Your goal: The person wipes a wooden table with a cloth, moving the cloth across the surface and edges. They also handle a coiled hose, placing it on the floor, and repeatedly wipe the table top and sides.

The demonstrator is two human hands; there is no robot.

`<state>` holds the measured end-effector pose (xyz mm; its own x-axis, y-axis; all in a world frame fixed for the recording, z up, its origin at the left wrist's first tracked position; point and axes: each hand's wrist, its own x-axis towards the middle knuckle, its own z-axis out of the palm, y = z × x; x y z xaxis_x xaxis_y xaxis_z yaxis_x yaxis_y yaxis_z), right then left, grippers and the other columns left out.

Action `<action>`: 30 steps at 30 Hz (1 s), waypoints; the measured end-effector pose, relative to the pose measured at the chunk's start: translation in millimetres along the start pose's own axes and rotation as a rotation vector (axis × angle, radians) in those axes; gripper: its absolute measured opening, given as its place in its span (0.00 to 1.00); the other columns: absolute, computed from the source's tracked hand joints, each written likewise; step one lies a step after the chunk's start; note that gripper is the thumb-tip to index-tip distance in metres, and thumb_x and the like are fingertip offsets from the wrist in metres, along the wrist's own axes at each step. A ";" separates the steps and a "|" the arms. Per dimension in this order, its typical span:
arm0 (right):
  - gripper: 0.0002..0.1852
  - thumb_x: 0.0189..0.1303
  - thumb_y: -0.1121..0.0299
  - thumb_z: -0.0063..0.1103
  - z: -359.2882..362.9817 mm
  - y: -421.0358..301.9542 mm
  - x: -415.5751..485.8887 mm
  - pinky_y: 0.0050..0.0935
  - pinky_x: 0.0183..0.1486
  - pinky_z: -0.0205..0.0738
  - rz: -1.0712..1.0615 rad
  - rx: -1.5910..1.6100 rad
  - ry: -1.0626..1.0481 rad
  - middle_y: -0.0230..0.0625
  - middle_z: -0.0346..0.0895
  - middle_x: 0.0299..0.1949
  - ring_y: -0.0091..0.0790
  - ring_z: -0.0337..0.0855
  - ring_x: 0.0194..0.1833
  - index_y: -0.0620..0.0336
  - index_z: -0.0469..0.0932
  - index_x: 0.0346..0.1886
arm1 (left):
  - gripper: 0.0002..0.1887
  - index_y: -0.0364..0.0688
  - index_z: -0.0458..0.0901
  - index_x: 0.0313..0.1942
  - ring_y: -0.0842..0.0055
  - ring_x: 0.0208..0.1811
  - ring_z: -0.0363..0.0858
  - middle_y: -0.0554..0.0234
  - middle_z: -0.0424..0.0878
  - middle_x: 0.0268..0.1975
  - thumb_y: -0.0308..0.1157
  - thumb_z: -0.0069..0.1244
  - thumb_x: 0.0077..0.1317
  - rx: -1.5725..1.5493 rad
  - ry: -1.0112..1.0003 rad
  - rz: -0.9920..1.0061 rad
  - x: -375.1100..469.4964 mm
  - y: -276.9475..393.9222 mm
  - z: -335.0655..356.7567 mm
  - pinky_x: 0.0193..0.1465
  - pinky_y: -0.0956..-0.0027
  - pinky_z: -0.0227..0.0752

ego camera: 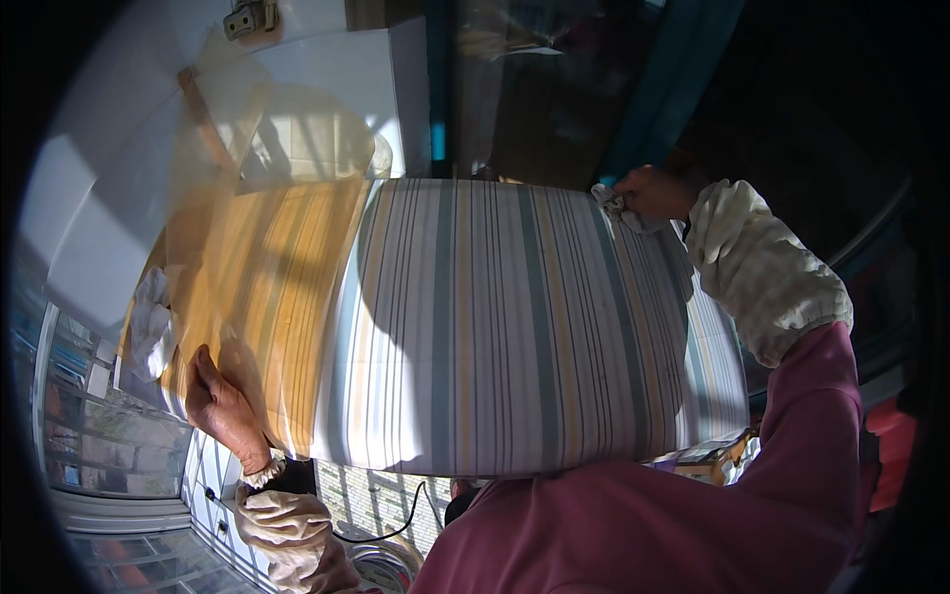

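A striped cloth (490,319) covers a table in front of me. Over its left part lies a transparent yellowish sheet (289,297), whose far end rises towards the wall. My left hand (223,408) is at the sheet's near left edge, thumb up; whether it pinches the film cannot be made out. A crumpled white cloth (152,327) shows just beyond that hand. At the far right corner of the table, my right hand (653,194) is closed on a crumpled light rag (612,202) that touches the striped cloth. Pale sleeve covers are on both forearms.
A white wall with a socket (241,24) stands beyond the table at the left, beside a teal frame (668,89) and dark glass. Barred windows (111,438) are at the lower left. Below the table, a black cable (404,523) and a coiled hose (386,560) lie on the tiled floor.
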<state>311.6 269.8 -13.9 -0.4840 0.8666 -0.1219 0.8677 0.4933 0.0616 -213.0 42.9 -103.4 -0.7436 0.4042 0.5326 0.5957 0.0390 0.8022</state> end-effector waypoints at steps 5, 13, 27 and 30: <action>0.10 0.62 0.77 0.46 3.1 -94.9 51.9 0.37 0.35 0.76 -0.196 0.218 0.088 0.50 0.80 0.30 0.42 0.83 0.30 0.66 0.80 0.36 | 0.16 0.29 0.82 0.42 0.76 0.30 0.75 0.55 0.85 0.34 0.35 0.47 0.71 0.082 0.032 0.084 0.1 -8.7 -1.0 0.36 0.73 0.70; 0.20 0.63 0.72 0.49 14.1 -211.8 128.8 0.37 0.60 0.66 -0.374 0.122 0.044 0.39 0.69 0.58 0.40 0.71 0.59 0.56 0.70 0.59 | 0.17 0.30 0.82 0.44 0.67 0.35 0.82 0.50 0.86 0.39 0.38 0.45 0.71 0.200 -0.014 0.141 11.0 -19.3 -1.1 0.41 0.69 0.74; 0.20 0.71 0.67 0.42 48.0 64.2 -90.4 0.36 0.66 0.64 0.301 0.220 0.041 0.36 0.63 0.66 0.39 0.68 0.62 0.48 0.67 0.65 | 0.18 0.29 0.81 0.46 0.69 0.33 0.79 0.49 0.84 0.42 0.38 0.45 0.71 0.164 -0.123 0.044 23.4 -22.9 -2.5 0.36 0.71 0.74; 0.19 0.70 0.65 0.46 57.7 57.9 -129.7 0.36 0.59 0.69 0.393 0.282 0.183 0.37 0.75 0.55 0.41 0.76 0.53 0.42 0.71 0.63 | 0.19 0.29 0.81 0.46 0.71 0.30 0.78 0.51 0.84 0.38 0.39 0.47 0.70 0.028 -0.100 0.068 18.6 -13.4 -2.0 0.32 0.71 0.74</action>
<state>431.1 181.6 -51.7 -0.1055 0.9938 0.0337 0.9725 0.1102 -0.2050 -235.5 48.1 -103.6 -0.6684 0.4957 0.5546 0.6528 0.0335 0.7568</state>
